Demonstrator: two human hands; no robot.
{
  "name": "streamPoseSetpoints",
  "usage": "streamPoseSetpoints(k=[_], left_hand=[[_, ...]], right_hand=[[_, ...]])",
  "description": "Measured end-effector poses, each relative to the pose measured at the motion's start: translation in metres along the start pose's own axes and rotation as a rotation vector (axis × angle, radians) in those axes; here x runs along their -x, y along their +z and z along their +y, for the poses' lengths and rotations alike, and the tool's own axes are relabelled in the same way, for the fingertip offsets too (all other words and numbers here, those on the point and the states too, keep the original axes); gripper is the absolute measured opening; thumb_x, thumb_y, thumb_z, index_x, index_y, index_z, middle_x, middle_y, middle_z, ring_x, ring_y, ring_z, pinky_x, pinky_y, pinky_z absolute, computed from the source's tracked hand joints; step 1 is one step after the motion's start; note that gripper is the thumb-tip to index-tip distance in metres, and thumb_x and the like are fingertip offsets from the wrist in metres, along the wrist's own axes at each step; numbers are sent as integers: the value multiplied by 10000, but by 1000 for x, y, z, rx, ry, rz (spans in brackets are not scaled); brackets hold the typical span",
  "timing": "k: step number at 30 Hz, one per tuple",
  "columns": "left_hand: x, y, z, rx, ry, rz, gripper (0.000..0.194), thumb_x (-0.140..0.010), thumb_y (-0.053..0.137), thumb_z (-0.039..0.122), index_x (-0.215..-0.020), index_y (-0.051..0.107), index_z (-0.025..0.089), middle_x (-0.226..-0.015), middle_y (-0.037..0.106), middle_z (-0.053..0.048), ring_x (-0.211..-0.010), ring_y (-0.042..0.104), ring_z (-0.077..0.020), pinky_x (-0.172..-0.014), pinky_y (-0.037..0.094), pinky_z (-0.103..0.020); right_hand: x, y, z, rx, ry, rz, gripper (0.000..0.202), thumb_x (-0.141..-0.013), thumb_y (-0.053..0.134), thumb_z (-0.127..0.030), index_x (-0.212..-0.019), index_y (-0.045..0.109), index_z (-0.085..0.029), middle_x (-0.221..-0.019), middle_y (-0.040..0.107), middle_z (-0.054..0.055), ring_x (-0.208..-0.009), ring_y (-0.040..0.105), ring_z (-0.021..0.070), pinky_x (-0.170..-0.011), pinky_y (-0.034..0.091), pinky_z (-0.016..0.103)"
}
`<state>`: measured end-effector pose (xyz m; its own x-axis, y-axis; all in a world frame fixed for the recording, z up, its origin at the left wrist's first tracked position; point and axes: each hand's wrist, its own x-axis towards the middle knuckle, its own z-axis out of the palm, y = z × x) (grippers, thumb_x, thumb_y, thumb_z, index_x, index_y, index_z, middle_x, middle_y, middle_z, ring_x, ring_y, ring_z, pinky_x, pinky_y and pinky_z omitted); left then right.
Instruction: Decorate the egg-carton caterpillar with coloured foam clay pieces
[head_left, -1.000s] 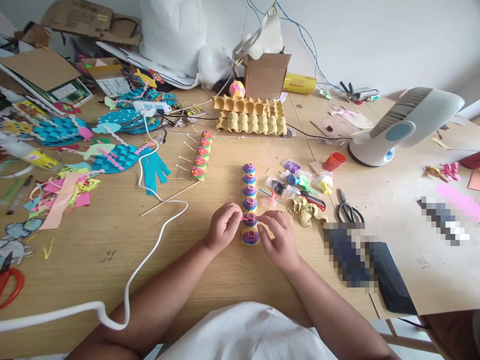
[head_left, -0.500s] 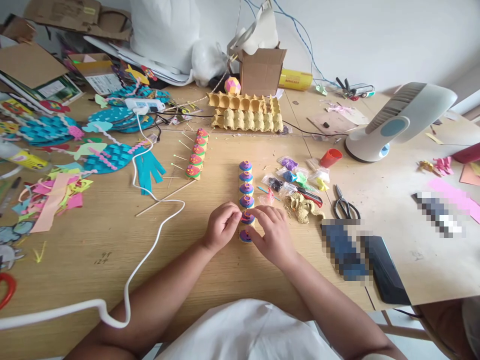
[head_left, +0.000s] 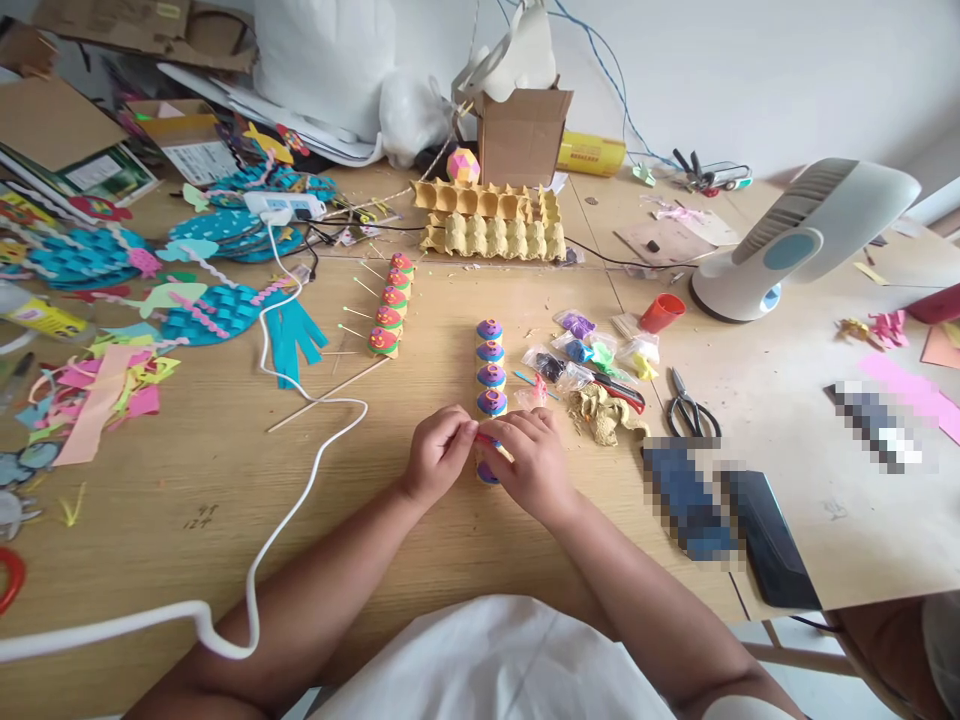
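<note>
A strip of egg-carton cups (head_left: 491, 376) covered in blue and purple clay, with small orange rings on several cups, runs away from me across the table. My left hand (head_left: 442, 455) is closed in a pinch at its left side, thumb against the fingers. My right hand (head_left: 531, 462) curls over the near cups with its fingers drawn together, its tips almost meeting the left ones. A bit of red shows between the fingertips, too small to make out. Both hands partly hide the two nearest cups. Left of the strip lies a similar red and green caterpillar (head_left: 391, 305).
Bags of coloured clay (head_left: 577, 350), torn carton scraps (head_left: 606, 415) and black scissors (head_left: 691, 405) lie to the right. A white fan (head_left: 795, 240) stands farther right. A white cable (head_left: 319, 465) crosses the left side. Egg cartons (head_left: 504, 238) sit at the back.
My right hand has moved slightly left and its fingers have closed in toward the left fingertips. The view has shifted slightly; the strip stays in place.
</note>
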<state>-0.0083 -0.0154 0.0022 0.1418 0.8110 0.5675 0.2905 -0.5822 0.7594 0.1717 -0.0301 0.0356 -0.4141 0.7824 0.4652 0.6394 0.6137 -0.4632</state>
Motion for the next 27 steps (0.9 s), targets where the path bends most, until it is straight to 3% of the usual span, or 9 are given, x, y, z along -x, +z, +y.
streamPoseSetpoints(k=[8, 11, 15, 22, 27], left_hand=[[0, 2, 1, 34, 24, -16, 306, -1060, 493, 204, -765, 574, 189, -718, 593, 6, -684, 551, -121, -667, 431, -248], [1, 4, -1, 66, 19, -10, 285, -1073, 457, 217, -862, 645, 181, -798, 657, -24, -755, 607, -142, -717, 474, -263], [1, 5, -1, 29, -11, -14, 240, -1069, 473, 214, -1082, 711, 183, -922, 719, -48, -849, 665, -153, -792, 516, -277], [-2, 7, 4, -31, 45, 14, 133, -1009, 598, 168, -1078, 709, 190, -903, 727, -32, -791, 663, -130, -738, 532, -246], [-3, 7, 7, -50, 108, 30, 169, -966, 668, 141, -1126, 693, 189, -884, 717, -16, -739, 631, -108, -685, 523, -221]], right_hand=[[-5, -1, 2, -143, 83, -3, 53, -991, 689, -259, -990, 740, -244, -907, 813, 19, -842, 721, 200, -820, 398, 372], [-7, 1, 3, -214, 157, 69, 26, -965, 710, -257, -948, 728, -248, -882, 795, 21, -847, 715, 211, -823, 427, 375], [-5, 0, 7, -388, 218, 190, 107, -990, 630, -292, -908, 657, -228, -850, 712, 36, -818, 651, 201, -797, 478, 363], [3, 5, 24, -852, 386, 158, 384, -1038, 555, -493, -782, 631, -217, -749, 626, 11, -707, 571, 157, -691, 482, 308], [2, 10, 26, -927, 411, 133, 265, -964, 704, -464, -844, 731, -229, -819, 690, 23, -778, 633, 167, -774, 526, 322]])
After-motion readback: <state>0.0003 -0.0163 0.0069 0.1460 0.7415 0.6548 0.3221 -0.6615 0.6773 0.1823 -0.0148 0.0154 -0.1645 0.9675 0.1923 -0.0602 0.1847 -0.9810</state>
